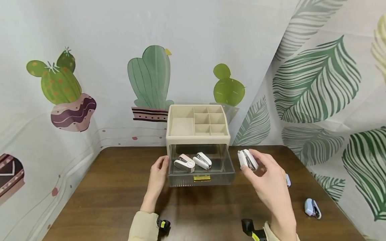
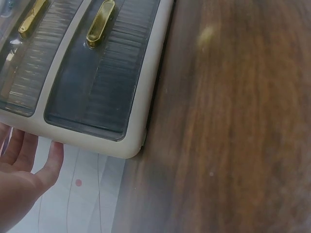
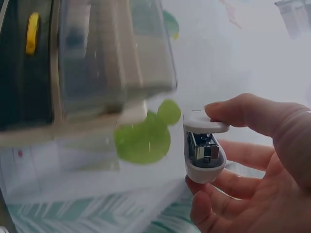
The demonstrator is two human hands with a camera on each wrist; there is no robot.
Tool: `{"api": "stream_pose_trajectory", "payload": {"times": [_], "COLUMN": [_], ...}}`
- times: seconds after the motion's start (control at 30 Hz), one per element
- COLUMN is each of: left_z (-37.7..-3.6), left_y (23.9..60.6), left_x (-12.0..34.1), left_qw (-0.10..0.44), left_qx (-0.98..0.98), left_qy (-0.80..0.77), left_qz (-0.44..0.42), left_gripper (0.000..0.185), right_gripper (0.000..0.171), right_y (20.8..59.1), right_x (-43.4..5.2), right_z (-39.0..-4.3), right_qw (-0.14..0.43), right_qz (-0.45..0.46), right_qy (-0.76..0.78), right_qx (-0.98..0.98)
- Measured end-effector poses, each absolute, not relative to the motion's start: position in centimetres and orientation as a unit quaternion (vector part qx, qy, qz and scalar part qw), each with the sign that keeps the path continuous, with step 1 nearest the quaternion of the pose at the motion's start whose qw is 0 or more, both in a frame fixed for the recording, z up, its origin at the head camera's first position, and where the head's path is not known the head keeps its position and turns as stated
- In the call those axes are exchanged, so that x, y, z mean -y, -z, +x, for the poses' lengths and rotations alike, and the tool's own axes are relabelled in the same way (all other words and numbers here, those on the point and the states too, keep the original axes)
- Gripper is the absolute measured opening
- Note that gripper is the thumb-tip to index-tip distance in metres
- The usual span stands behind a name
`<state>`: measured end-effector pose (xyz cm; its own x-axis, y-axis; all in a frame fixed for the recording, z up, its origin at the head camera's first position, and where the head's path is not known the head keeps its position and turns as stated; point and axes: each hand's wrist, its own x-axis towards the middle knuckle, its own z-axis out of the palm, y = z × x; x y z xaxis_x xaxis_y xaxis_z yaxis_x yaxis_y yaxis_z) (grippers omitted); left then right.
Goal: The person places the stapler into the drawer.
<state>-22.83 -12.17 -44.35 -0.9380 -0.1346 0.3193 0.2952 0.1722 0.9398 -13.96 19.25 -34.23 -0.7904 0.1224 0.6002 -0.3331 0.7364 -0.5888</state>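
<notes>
Sleeve cuffs sit nearest at the bottom edge, both arms reaching out over the brown surface [image 1: 105,201]. Right hand [image 1: 268,180] pinches a small white stapler [image 1: 248,160] betw. thumb on top and fingers under, raised off the surface just right of the open clear drawer [image 1: 201,167]. Left hand [image 1: 158,177] lies w/ fingers straight against the drawer's left side, steadying it, gripping nothing.

Drawer belongs to the beige organizer [image 1: 197,125] at the far middle; it's pulled toward the near side and already has a pink-white stapler [image 1: 184,163] and a white one [image 1: 202,160] lying side by side in the left and middle.

Judging by this, the held stapler should move left and down into the free right part of the drawer; keep the left hand bracing so the box doesn't slide, and lower it flat, clear of the front wall.

One more pale blue stapler [image 1: 312,208] lies near right on the surface.
</notes>
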Motion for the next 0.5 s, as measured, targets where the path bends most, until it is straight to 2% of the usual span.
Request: {"api": "stream_pose_trajectory", "payload": {"times": [0.27, 0.5], "left_z": [-22.6, -23.3], "left_y": [44.2, 45.0], "left_x": [12.0, 12.1], "left_qw": [0.166, 0.171], "left_qx": [0.748, 0.753], "left_qy": [0.641, 0.634], "left_qz": [-0.049, -0.043], "left_gripper": [0.029, 0.028], "right_gripper": [0.041, 0.041], "right_y": [33.4, 33.1], "right_x": [-16.6, -14.7], "right_z": [-15.2, -16.9], "right_qw": [0.322, 0.292], "right_qz": [0.115, 0.152], "right_qy": [-0.354, -0.307], "right_qx": [0.871, 0.893]}}
